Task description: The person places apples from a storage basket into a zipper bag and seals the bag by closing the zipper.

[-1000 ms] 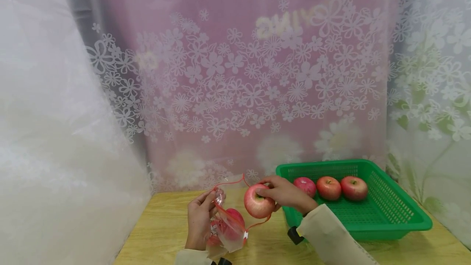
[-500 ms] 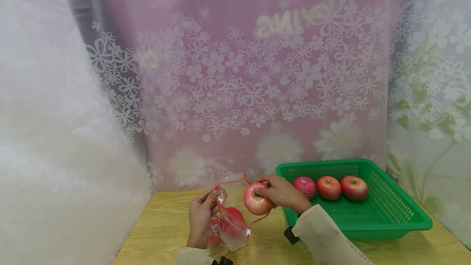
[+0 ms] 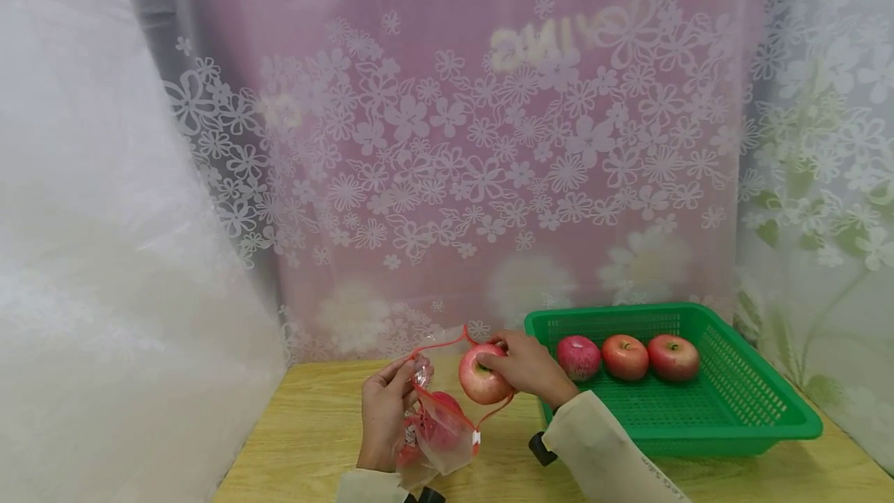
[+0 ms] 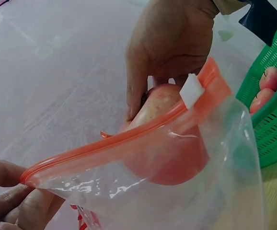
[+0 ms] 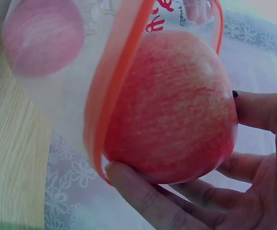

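Note:
My right hand (image 3: 527,367) grips a red apple (image 3: 483,376) by its stem side, thumb on top and fingers round it. The apple is at the mouth of a clear zip bag (image 3: 447,449) with an orange-red rim and a white slider (image 4: 191,91). In the right wrist view the apple (image 5: 177,105) partly passes behind the orange rim (image 5: 112,91). My left hand (image 3: 384,410) pinches the bag's rim at its left side, holding the mouth apart. Another apple (image 5: 42,36) lies inside the bag, seen through the plastic.
A green basket (image 3: 761,433) stands on the right of the wooden table (image 3: 293,425), with three apples (image 3: 625,356) along its back left. A flowered pink curtain (image 3: 489,138) hangs behind, and pale sheets (image 3: 105,254) close in the sides.
My right hand has brought the apple slightly left and up, further into the bag's mouth. My left hand and the bag have shifted a little right. The basket's apples stay put.

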Motion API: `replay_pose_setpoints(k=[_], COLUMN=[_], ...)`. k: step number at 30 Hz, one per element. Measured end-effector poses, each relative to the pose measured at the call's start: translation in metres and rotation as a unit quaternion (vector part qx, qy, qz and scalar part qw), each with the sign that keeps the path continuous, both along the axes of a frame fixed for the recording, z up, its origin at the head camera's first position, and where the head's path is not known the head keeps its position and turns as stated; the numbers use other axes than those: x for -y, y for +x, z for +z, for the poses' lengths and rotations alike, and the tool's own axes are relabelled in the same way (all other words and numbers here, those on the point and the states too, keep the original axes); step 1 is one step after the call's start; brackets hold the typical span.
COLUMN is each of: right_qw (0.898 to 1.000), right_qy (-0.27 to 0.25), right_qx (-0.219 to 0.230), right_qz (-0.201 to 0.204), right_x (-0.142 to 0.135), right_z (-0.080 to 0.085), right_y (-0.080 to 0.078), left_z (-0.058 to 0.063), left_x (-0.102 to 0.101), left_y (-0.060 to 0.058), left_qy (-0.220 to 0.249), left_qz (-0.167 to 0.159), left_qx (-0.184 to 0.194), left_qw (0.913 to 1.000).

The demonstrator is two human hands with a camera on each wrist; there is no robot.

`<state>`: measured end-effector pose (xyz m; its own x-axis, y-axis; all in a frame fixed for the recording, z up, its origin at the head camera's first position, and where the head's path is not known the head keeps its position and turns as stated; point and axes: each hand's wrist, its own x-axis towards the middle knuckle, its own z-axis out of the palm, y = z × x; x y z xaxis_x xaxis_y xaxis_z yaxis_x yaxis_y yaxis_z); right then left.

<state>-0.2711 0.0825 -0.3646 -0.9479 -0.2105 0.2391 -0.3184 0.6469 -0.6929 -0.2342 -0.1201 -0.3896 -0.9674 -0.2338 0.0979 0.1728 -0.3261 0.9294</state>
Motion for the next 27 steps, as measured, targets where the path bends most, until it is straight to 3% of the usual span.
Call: replay_pose_setpoints(k=[3, 9, 15, 27], right_qw=[1.0, 0.994, 0.994, 0.992], right_qy=[-0.009, -0.087, -0.095, -0.109], right_qx=[0.01, 0.063, 0.057, 0.056], right_qz=[-0.018, -0.019, 0.002, -0.005], right_x=[0.002, 0.003, -0.003, -0.018], right_z=[-0.001, -0.002, -0.004, -0.007], right_y=[-0.001, -0.002, -0.002, -0.002], left_z=[0.0, -0.003, -0.005, -0.002], left_x=[-0.001, -0.004, -0.007, -0.009], left_y=[-0.001, -0.003, -0.003, -0.002], left_qy=[0.001, 0.001, 0.021, 0.03], left_qz=[0.007, 0.017, 0.013, 0.005], left_qx=[0.002, 0.01, 0.024, 0.035], left_qw=[1.0, 0.9998, 0.9994, 0.9989])
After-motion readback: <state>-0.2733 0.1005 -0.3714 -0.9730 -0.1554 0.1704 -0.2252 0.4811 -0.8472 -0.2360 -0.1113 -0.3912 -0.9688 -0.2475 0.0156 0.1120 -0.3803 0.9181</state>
